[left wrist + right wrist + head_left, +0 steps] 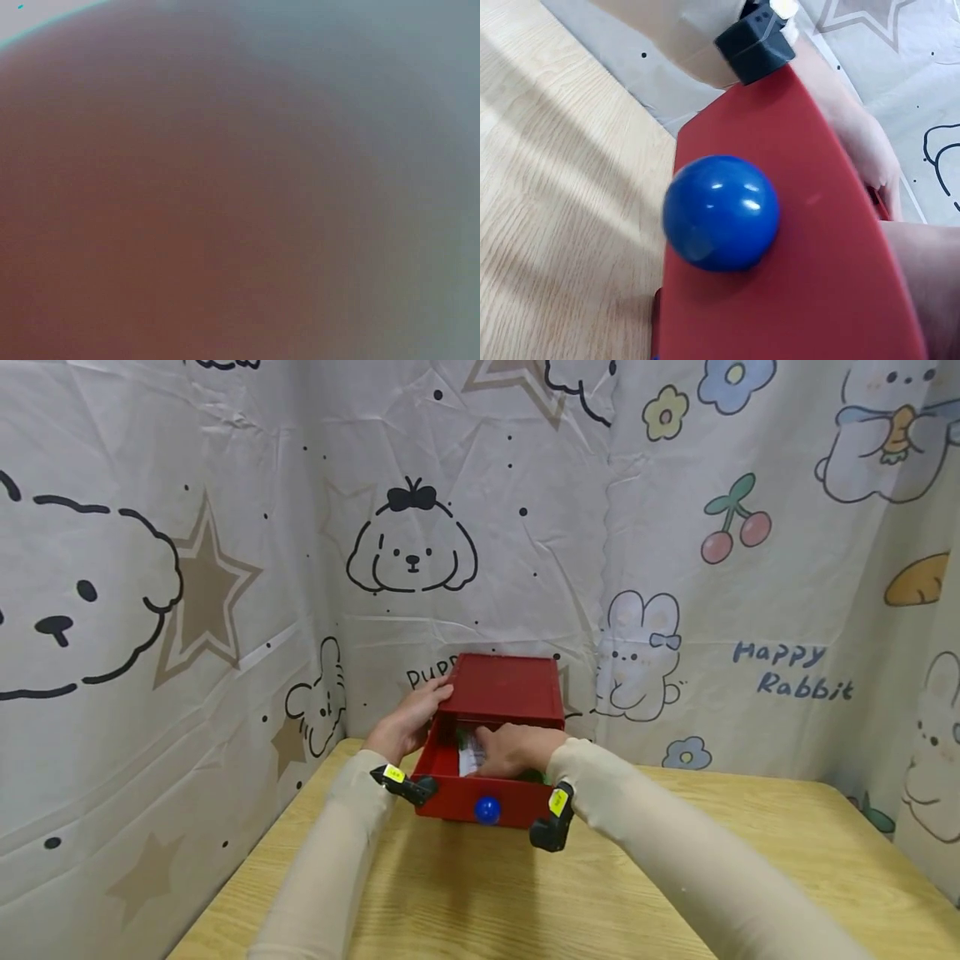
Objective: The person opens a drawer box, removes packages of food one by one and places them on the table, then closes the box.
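Note:
On the table stands a red box point(504, 687) with its red drawer point(453, 797) pulled out toward me. A round blue knob point(487, 811) sits on the drawer front, large in the right wrist view. My left hand point(411, 717) rests against the box's left side, fingers stretched along it near the top edge. My right hand point(517, 748) reaches down into the drawer, over a white packet point(469, 755) with green parts. Its fingertips overlap the packet, and I cannot tell whether they grip it. Blur fills the left wrist view.
A light wooden table point(675, 852) lies under the box and extends to the right. Behind and to the left hangs a pale curtain point(525, 552) printed with cartoon animals, stars and flowers. Each wrist carries a small black camera mount point(551, 828).

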Demonstrator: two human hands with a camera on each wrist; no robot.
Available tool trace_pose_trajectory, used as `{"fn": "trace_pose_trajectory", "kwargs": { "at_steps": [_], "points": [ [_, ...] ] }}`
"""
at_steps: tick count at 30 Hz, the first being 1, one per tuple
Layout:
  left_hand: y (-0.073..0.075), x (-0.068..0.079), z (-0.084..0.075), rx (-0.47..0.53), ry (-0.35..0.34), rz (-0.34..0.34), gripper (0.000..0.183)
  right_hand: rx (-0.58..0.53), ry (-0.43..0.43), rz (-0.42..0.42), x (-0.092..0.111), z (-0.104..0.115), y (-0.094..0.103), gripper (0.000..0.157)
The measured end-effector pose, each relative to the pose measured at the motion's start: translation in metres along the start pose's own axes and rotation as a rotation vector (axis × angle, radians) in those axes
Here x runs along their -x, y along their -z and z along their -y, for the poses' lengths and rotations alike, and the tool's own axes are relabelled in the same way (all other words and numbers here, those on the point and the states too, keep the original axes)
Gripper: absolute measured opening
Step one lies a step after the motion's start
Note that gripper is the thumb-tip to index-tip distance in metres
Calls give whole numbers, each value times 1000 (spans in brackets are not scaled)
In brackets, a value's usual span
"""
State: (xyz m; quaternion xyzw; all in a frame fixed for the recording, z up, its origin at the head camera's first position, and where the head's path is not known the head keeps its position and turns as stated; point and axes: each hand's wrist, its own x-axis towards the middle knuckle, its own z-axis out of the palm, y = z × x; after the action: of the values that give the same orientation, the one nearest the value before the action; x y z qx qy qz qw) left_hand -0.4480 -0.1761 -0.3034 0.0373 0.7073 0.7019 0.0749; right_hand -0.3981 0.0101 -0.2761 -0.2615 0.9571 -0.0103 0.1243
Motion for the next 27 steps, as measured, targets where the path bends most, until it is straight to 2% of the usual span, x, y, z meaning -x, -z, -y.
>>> {"fn": "trace_pose_trajectory", "kwargs": {
  "at_steps": [4, 8, 15, 23, 27],
  "points": [
    [1, 1, -1, -8, 10, 9, 56, -1, 54, 78, -1, -1, 4, 75],
    [0, 1, -2, -10, 12, 9, 56, 14, 80, 90, -1, -3, 7, 70],
    [0, 0, 0, 11, 15, 18, 57, 85, 142, 80, -7, -5, 4, 66],
    [2, 0, 1, -11, 9, 18, 56, 32, 130, -6, -8, -2, 1, 47],
    [2, 1, 1, -5, -1, 19, 56, -5, 141, -17, -6, -1, 2, 35]
  ]
}}
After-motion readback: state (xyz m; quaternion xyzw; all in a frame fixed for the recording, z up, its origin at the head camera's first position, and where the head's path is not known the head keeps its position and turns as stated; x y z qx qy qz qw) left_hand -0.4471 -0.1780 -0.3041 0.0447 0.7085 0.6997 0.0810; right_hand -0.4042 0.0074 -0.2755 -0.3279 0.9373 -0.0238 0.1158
